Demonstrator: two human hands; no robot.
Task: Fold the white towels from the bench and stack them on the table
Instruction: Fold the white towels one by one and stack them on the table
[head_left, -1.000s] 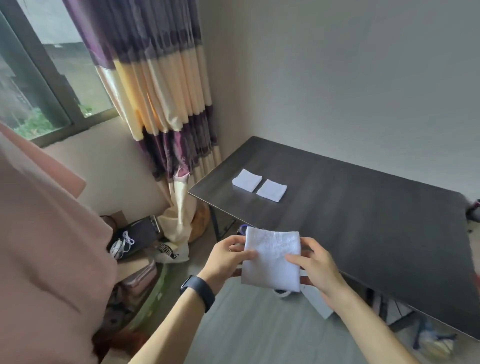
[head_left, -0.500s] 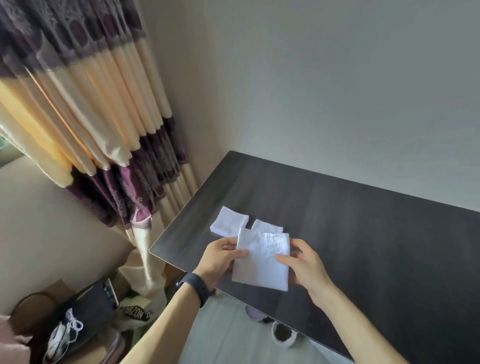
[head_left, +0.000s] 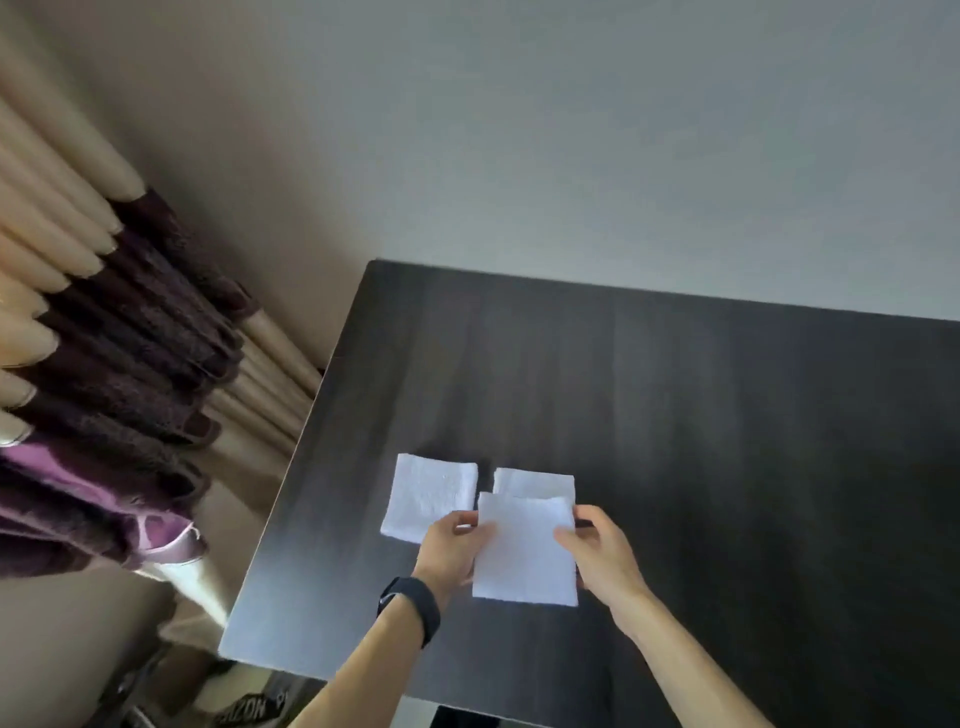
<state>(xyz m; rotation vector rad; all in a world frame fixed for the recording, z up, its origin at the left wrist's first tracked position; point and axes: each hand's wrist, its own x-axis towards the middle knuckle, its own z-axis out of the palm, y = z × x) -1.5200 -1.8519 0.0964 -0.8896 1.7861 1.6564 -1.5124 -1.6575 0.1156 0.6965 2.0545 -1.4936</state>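
Observation:
A folded white towel (head_left: 524, 551) hangs between both hands just above the dark table (head_left: 727, 467). My left hand (head_left: 451, 545) pinches its left edge and my right hand (head_left: 597, 551) pinches its right edge. Two more folded white towels lie flat on the table: one (head_left: 428, 493) to the left, and one (head_left: 535, 481) directly behind the held towel, which covers its near part. The bench is out of view.
A purple and cream curtain (head_left: 119, 374) hangs to the left of the table, against a plain wall (head_left: 571, 130). Bags and clutter lie on the floor (head_left: 208, 696) beyond the table's near left corner. A black watch sits on my left wrist.
I have moved forward to the table with the folded towel held in both hands. It now hovers over the right-hand towel on the table.

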